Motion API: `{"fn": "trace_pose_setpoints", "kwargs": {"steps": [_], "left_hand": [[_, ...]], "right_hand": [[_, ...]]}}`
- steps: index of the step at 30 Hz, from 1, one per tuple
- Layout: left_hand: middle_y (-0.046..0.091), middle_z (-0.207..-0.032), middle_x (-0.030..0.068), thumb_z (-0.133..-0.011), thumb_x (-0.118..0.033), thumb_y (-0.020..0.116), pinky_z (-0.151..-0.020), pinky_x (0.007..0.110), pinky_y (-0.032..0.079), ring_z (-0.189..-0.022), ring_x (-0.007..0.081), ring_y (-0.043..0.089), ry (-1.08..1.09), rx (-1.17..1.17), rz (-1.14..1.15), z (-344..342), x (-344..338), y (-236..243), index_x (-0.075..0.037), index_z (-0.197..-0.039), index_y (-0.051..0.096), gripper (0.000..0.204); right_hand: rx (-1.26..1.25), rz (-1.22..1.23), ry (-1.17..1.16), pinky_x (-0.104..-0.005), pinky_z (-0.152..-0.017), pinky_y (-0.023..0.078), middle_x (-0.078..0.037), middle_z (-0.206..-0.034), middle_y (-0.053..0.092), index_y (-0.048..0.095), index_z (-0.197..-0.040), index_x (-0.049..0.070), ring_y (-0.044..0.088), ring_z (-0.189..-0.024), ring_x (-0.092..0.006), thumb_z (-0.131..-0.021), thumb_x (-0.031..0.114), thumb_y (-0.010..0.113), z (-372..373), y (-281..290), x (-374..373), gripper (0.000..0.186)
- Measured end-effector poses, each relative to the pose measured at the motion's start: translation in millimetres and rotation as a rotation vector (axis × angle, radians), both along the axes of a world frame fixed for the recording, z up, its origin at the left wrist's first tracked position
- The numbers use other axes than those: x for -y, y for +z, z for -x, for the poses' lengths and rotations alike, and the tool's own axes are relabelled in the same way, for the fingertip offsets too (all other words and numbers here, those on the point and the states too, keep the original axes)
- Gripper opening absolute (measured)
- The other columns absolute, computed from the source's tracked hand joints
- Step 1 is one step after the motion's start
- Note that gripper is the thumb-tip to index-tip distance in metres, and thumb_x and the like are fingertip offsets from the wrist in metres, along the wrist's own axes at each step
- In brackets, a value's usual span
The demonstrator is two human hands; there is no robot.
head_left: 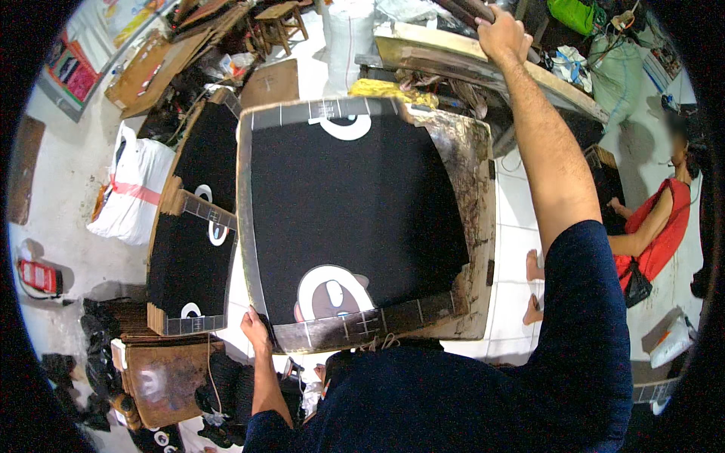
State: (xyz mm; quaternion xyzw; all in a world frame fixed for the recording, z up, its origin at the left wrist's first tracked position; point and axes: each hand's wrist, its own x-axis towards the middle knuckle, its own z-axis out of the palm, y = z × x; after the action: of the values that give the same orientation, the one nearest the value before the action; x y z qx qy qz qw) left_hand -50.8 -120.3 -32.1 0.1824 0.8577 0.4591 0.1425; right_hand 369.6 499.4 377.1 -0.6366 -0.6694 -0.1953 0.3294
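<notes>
Before me lies a wide, worn board [476, 196] carrying a black fabric piece [355, 204]. White ring-shaped prints show on the fabric near its far and near edges, and strips with ruled lines run along the board's far, left and near sides. My left hand [257, 330] is closed on the board's near left corner; its fingertips are partly hidden. Stretched far forward and right, my right hand [504, 35] is wrapped round a dark brown bar [472, 11] at the top edge of view. The bar's far end is cut off.
Left of the board stand more boards with black fabric [192, 260]. A wooden beam [461, 60] and a white sack [350, 45] are beyond it. At right sits a person in red [653, 234]. A brown box-like block [162, 385] stands near left.
</notes>
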Motion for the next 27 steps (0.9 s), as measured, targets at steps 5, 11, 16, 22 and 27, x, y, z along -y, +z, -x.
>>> {"fn": "trace_pose_setpoints", "kwargs": {"steps": [5,11,16,22,27], "left_hand": [[0.042,-0.065,-0.0075,-0.108,-0.026,0.056,-0.054,0.028,0.029,-0.061,0.0063,0.036,-0.048,0.317,-0.240,-48.1,-32.0,5.2,-0.011,-0.072,0.051,0.040],[0.050,-0.062,-0.0020,-0.105,-0.028,0.062,-0.055,0.033,0.035,-0.060,0.0097,0.040,-0.182,0.303,-0.069,-85.3,-87.4,-27.7,0.000,-0.075,0.058,0.042],[0.071,-0.083,0.0152,-0.084,-0.042,0.085,-0.072,0.041,0.053,-0.075,0.0275,0.068,-0.393,0.088,0.168,-67.9,-71.3,-4.7,0.002,-0.101,0.063,0.052],[0.071,-0.099,0.0229,-0.068,-0.046,0.095,-0.081,0.049,0.055,-0.092,0.0413,0.070,-0.631,-0.115,0.478,-41.4,-54.6,32.8,0.001,-0.118,0.054,0.079],[0.070,-0.098,0.0230,-0.069,-0.044,0.094,-0.080,0.049,0.055,-0.090,0.0417,0.070,-0.620,-0.108,0.484,-55.8,-59.7,45.7,0.001,-0.118,0.054,0.078]], "right_hand": [[-0.109,-0.051,0.039,-0.0524,-0.097,0.046,-0.015,-0.116,0.071,0.071,-0.120,0.016,0.063,-0.113,-0.0379,-0.092,0.031,0.072,3.2,1.6,11.6,0.033],[-0.119,-0.068,0.070,-0.0517,-0.098,0.047,-0.014,-0.118,0.070,0.069,-0.122,0.017,0.062,-0.115,-0.0383,-0.092,0.030,0.072,2.4,-6.2,17.4,0.033],[-0.127,-0.045,0.029,-0.0513,-0.099,0.047,-0.014,-0.119,0.070,0.068,-0.123,0.017,0.063,-0.116,-0.0381,-0.092,0.031,0.071,1.2,-3.8,18.4,0.034],[-0.121,-0.067,0.041,-0.0513,-0.097,0.048,-0.015,-0.118,0.072,0.069,-0.122,0.016,0.064,-0.116,-0.0379,-0.091,0.031,0.071,5.0,9.2,13.3,0.035],[-0.131,-0.041,0.068,-0.0510,-0.098,0.048,-0.016,-0.116,0.073,0.071,-0.121,0.015,0.066,-0.114,-0.0375,-0.090,0.033,0.070,4.3,21.4,-3.2,0.035]]}}
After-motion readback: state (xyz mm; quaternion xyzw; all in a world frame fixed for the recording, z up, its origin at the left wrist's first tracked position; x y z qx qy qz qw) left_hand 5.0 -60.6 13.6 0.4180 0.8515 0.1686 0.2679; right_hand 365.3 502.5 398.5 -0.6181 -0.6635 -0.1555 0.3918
